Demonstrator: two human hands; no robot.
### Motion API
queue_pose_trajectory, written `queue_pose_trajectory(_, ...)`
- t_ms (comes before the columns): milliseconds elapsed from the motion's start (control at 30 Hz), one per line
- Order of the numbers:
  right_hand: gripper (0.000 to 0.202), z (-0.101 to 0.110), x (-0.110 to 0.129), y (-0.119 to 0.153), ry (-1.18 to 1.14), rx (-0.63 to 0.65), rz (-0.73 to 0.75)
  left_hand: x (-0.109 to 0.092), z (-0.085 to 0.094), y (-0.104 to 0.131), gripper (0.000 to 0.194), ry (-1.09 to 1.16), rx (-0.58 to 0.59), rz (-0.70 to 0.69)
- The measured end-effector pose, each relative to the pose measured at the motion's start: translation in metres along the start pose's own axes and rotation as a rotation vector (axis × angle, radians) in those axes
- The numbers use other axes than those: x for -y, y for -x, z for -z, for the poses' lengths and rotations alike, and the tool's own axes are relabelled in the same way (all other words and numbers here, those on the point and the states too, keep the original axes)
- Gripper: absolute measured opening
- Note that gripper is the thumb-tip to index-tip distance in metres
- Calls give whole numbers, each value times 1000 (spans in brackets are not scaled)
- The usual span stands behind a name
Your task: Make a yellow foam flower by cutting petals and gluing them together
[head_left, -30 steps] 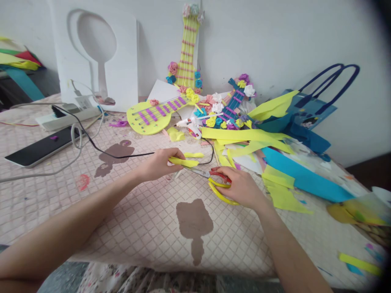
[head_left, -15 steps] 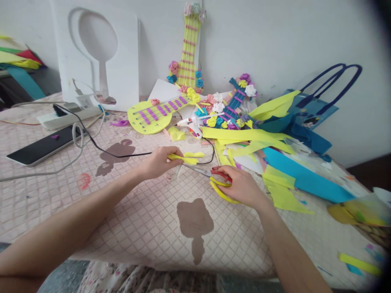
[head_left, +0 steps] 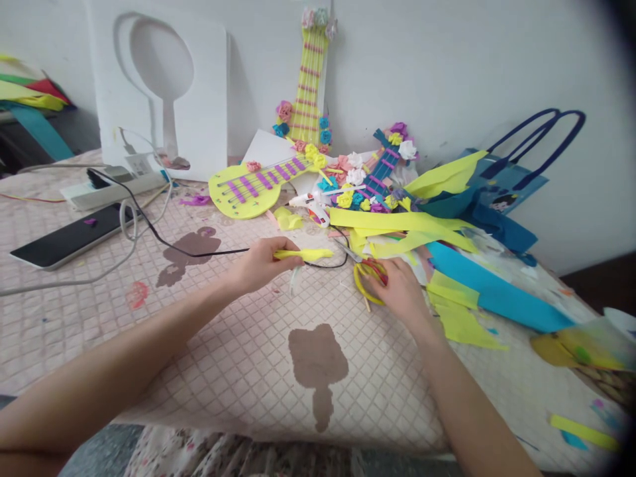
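Note:
My left hand [head_left: 271,260] pinches a small folded piece of yellow crepe paper [head_left: 315,254], whose free end points right. My right hand [head_left: 397,285] holds scissors [head_left: 370,278] with yellow and red handles; their blades point up and left, apart from the yellow paper. Just beyond lies a white hot glue gun [head_left: 314,204], its black cord passing behind my left hand. A yellow paper guitar [head_left: 251,192] with purple bars rests farther back, close to a blue one [head_left: 382,169] edged with paper flowers.
Yellow crepe strips [head_left: 397,222] and a blue strip [head_left: 501,288] spread across the right side. A blue bag [head_left: 517,182] stands behind them. To the left are a phone-like black slab [head_left: 74,235] and a power strip [head_left: 114,189]. A white cut-out board [head_left: 209,99] leans on the wall.
My right hand has drawn the scissors away from the yellow crepe paper and turned their blades upward. The paper's end now looks narrower; my left hand keeps its grip in nearly the same spot.

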State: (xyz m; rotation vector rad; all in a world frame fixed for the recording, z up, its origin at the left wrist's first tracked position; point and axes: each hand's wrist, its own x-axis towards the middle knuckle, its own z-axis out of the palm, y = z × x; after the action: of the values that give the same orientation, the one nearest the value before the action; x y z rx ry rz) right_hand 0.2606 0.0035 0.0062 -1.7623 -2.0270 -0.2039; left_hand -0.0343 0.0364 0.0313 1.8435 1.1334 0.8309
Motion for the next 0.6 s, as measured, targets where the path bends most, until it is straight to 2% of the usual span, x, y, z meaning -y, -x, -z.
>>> queue_pose_trajectory(67,21,5,19,3,-158,-113,53,-3,-3,2,24,24,-1,17)
queue_pose_trajectory(100,17,8,31,5,-284,-125,95,-5,-5,4,24,34,-5,24)
queue_pose_trajectory(200,16,10,74,17,-635,46,212,-12,-13,9,24,87,-31,30)
queue_pose_trajectory(300,25,2,104,28,-754,147,230,-17,-23,15,23,167,-62,8)
queue_pose_trajectory(367,23,-5,113,32,-786,153,188,-19,-28,18,23,206,-61,1)
queue_pose_trajectory(467,17,-12,114,33,-816,144,152,-21,-32,21,21,233,-81,-19)
queue_pose_trajectory(600,18,-13,110,32,-869,218,147,-18,-27,17,18,237,-162,-26)
